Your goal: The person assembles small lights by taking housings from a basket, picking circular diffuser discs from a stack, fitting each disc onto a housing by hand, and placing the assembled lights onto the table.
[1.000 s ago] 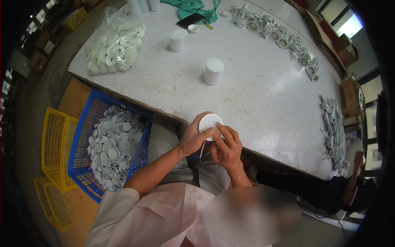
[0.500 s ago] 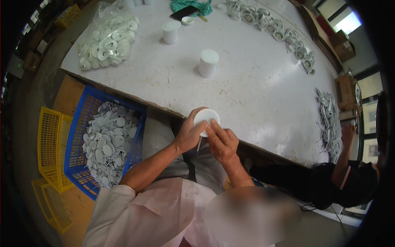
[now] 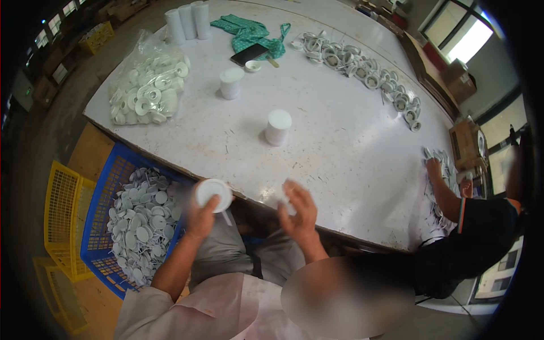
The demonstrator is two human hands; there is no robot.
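Observation:
My left hand (image 3: 200,218) is closed round a shallow white round piece (image 3: 213,195), the thumb lying over its face. A thin pale stem or wire hangs from the piece's lower edge. Apart from it, my right hand (image 3: 298,211) hovers by the table's near edge, fingers spread, slightly blurred and holding nothing visible. Beside my left forearm is a blue plastic basket (image 3: 97,232) heaped with grey-white discs (image 3: 143,218) that have thin stems. Ahead on the table stand two short white cylinders, a nearer one (image 3: 278,128) and a farther one (image 3: 230,84).
A clear bag (image 3: 150,85) of white rings lies on the white table (image 3: 340,164) at far left, before tall white cylinders (image 3: 195,21). A phone (image 3: 249,54) and green cloth (image 3: 241,31) lie behind. Ringed parts (image 3: 371,79) line the far right. A co-worker's hand (image 3: 435,170) reaches into discs.
My hands have parted. The left has moved left toward the basket with the white round piece; the right has let go and opened. My view has shifted, so the table sits lower.

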